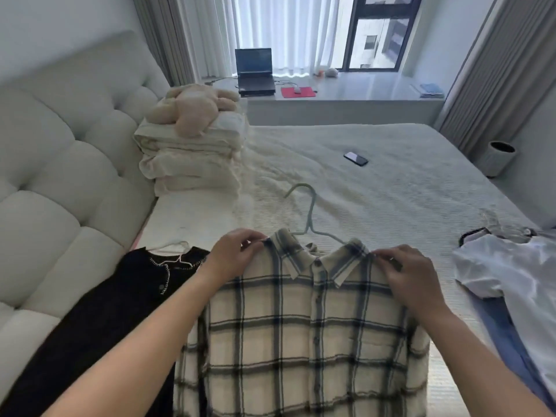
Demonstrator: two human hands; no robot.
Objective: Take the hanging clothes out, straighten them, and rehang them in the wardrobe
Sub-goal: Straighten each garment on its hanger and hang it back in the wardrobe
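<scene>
Plaid shirt (301, 332) is lying flat on the bed (391, 188), buttoned front up, hanging off the near edge at the bottom of the view. Left hand (233, 254) is pinching the shirt's left shoulder beside the collar, and right hand (404, 275) is pinching the opposite shoulder, fingers curled on the cloth. A pale hanger (310, 218) is sitting inside the neck, its hook pointing away across the bedspread. Just left, a black garment (105, 311) is lying along the headboard (60, 152) side; to the right, a white garment (511, 266) is resting over blue cloth (508, 329). Farther off, a phone (356, 158) is sitting alone on open bedspread. Folded bedding (189, 158) is stacked by the headboard with a plush toy (192, 109) on top. Beyond the bed's far edge, a laptop (255, 72) is standing open on the window ledge (361, 91).
</scene>
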